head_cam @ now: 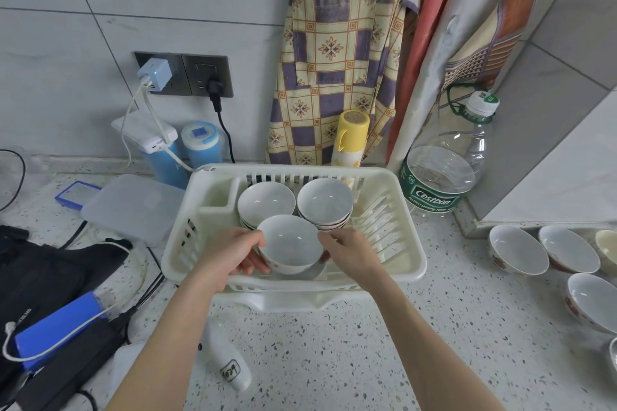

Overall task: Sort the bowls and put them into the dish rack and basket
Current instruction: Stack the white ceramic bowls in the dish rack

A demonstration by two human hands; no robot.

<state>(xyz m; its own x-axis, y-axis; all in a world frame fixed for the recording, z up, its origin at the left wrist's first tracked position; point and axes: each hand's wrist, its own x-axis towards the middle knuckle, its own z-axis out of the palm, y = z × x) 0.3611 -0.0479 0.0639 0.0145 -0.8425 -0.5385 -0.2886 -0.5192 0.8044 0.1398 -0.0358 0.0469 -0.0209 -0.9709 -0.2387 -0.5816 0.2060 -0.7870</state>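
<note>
Both hands closed around one white bowl (288, 243), held upright over the near half of the cream plastic dish rack (405, 253). Left hand (230, 252) gripping the bowl's rim and wall from 9 o'clock, thumb on top, fingers curled beneath. Right hand (350, 252) pinching the rim from 3 o'clock. Small red mark visible low on the bowl's outer wall. Hard to tell whether the bowl touches the rack floor or sits just above it, possibly over another dish.

Behind it, at 12 o'clock inside the rack, two stacks of white bowls side by side: left stack (266, 202) and right stack (325, 200), rims touching or nearly so. Empty side compartment of the rack at 10 o'clock.

On the speckled worktop (367, 344), at 3 o'clock and well apart from the rack, more bowls with red floral pattern: one (517, 252), a second (567, 252) just beside it, a third (592, 304) nearer. A cream-coloured one cut off by the frame edge.

At 1 o'clock, a large clear Cestbon water bottle (444, 173). At 12 o'clock behind the rack, a yellow flask (350, 137) against a hanging patterned apron (337, 53). At 10 o'clock, a translucent lidded container (130, 205). At 6 o'clock, a small white bottle (227, 364) lying on the worktop with a handwritten label.
</note>
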